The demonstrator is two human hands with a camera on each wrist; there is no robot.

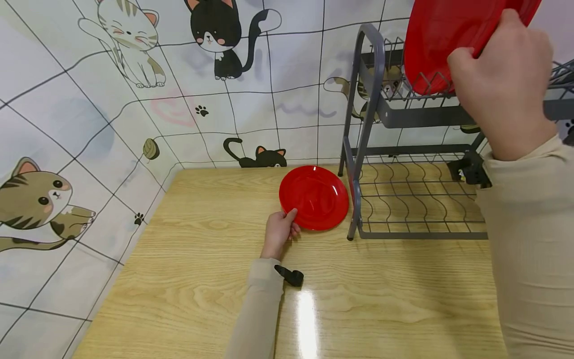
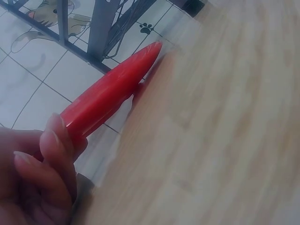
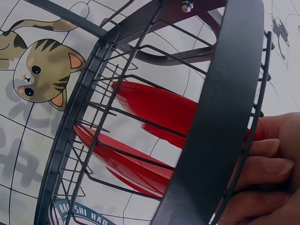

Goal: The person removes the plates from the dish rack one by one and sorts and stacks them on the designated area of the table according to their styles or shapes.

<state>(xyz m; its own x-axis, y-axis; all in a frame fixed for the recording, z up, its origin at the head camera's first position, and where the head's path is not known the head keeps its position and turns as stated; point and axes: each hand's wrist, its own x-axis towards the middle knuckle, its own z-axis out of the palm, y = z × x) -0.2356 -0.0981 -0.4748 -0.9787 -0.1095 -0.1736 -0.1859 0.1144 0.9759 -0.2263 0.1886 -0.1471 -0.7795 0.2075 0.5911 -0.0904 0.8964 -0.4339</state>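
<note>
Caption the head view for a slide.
Left hand grips a red plate beside the rack; right hand holds another plate at its upper tier.

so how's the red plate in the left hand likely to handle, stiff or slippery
The red plate is probably stiff: its rim looks evenly round though the left hand grips only one edge. Its glossy highlights suggest a smooth surface that could slip from the fingers. Held at one side, it may tip downward at the far edge.

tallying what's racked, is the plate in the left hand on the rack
No, the left hand pinches the red plate over the wooden table, left of the rack.
</note>
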